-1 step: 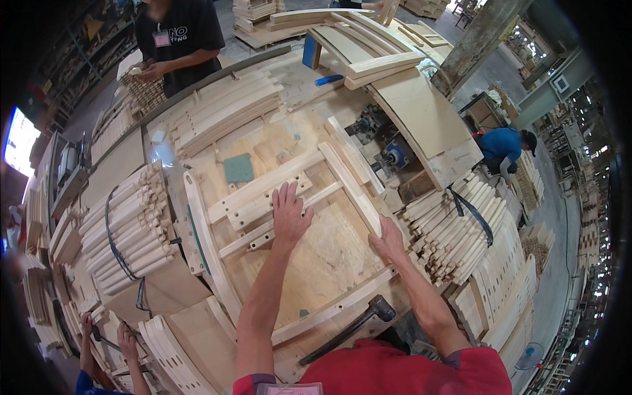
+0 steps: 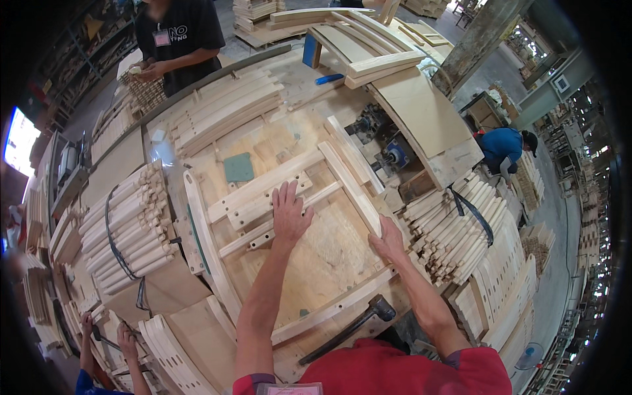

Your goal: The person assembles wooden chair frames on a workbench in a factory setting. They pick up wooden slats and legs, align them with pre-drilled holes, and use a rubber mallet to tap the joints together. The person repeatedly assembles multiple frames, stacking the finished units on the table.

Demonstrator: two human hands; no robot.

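1. Head view: the wooden frame [image 2: 349, 187] lies flat at the centre of the workbench; its middle is the centre of my clock.
2. The left hand [image 2: 291, 217] is near 12 o'clock, its fingers spread over the drilled slat [image 2: 245, 214]. It is not clenched; I cannot tell how strongly it presses.
3. The right hand [image 2: 387, 240] is at 3 o'clock. It grasps the lower end of the frame's right rail, thumb and fingers around the edge.
4. The near rail [image 2: 336, 307] runs from 6 to 4 o'clock. Whether it touches the right rail, I cannot tell, because the right hand covers this corner.
5. Between the hands, bare plywood [image 2: 329, 253] gives some open room.
6. Room is narrower outside: a hammer [image 2: 347, 332] lies at 5 o'clock, just beyond the near rail, close to the red shirt [image 2: 388, 372].
7. Tied stick bundles stand at 9 o'clock [image 2: 128, 227] and 3 o'clock [image 2: 454, 224].
8. A green pad [image 2: 238, 168] lies at 11 o'clock, just outside the upper crossbar [image 2: 266, 184].
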